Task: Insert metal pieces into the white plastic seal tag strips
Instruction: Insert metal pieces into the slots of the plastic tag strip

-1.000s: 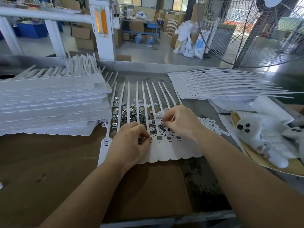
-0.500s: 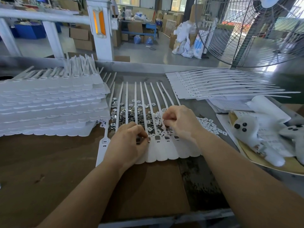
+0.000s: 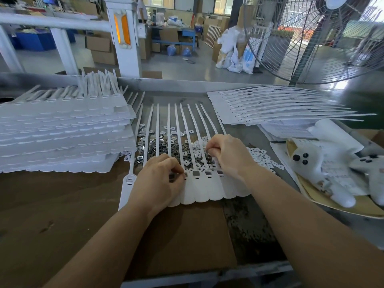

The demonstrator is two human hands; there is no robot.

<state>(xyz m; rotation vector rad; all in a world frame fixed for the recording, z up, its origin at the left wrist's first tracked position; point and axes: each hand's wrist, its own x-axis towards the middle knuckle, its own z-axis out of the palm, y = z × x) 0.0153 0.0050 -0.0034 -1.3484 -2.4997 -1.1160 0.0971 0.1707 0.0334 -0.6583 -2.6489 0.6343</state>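
Nearest on the bench, the left hand rests on the broad heads of the sheet of seal tag strips, its fingers curled and pinched over a socket; whether a metal piece sits between them cannot be told. Just beyond, the right hand hovers over the loose parts, fingers bunched in a pinch, seemingly on one small piece, though that is too small to confirm. Three sockets between the hands already show grey inserts. The metal pieces lie scattered under the tails, mixed with small white caps on the right. These pieces look tiny, light and slick, so a fingertip pinch on the edges suits them; the strips look thin and floppy and are best held flat at the heads. Farther off sit a stack of sheets on the left and another sheet on the right.
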